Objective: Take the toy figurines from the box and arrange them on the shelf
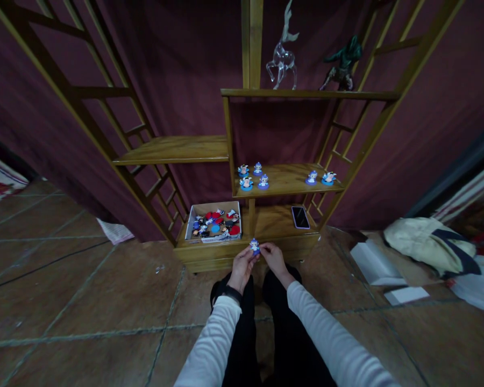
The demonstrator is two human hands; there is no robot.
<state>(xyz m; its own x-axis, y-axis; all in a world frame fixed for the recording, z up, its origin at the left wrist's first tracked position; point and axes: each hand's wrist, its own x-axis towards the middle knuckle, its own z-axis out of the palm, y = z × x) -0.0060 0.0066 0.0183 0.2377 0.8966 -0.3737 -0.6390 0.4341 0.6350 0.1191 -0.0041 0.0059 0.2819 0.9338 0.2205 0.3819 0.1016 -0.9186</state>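
Observation:
A small purple-and-white figurine [254, 246] stands upright between my hands, in front of the shelf's lower board. My left hand [242, 265] grips it from below and the left. At its right side, the thumb and fingers of my right hand [273, 257] pinch its edge. Beyond them, a shallow cardboard box [193, 236] holds several jumbled figurines in red, black, white and blue. On the middle shelf [290, 185], similar purple figurines [263, 181] and blue-based figurines [246, 183] stand in a group at the left and a pair at the right.
A phone [300, 217] lies on the lower board, right of the centre post. Higher up, a clear deer statue [283, 62] and a dark statue [342, 63] stand on the top shelf. White boxes [377, 263] and a pale bag [423, 242] lie on the floor at right.

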